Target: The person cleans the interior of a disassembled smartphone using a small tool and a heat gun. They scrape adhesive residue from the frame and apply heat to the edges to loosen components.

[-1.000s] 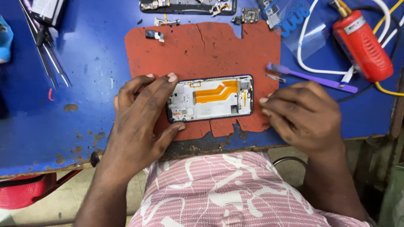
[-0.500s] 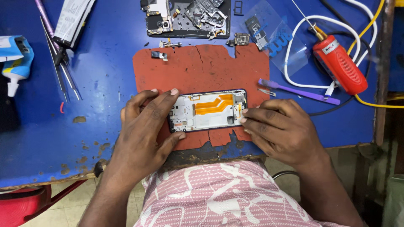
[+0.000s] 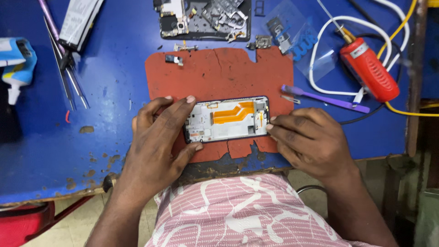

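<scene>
Since half a second ago little has shifted: both hands stay on the opened phone frame [image 3: 227, 119], though the right fingertips have settled closer against its right end.

Nearest the front edge of the tabletop [image 3: 55, 155], the left hand [image 3: 157, 137] lies spread over the frame's left end, thumb under the lower edge and fingertips along the upper one, pinning rather than lifting it. The right hand [image 3: 308, 139] is curled, its fingertips [image 3: 270, 127] pressing the right short edge; I cannot tell whether anything small is pinched between them.

The frame lies flat on the red mat [image 3: 219, 73], near the mat's front edge, with its orange flex cable [image 3: 233, 113] exposed. It looks light, thin and stiff but easily bent, and the flex and bare contacts seem fragile, so the outer rim and short ends are the safe places to take hold.

Farther off, a purple pry tool [image 3: 327, 99] lies right of the mat, a red heat tool [image 3: 368, 68] towards the back right corner, tweezers [image 3: 68, 80] to the left, and a tray of stripped parts [image 3: 203, 18] at the back edge
</scene>
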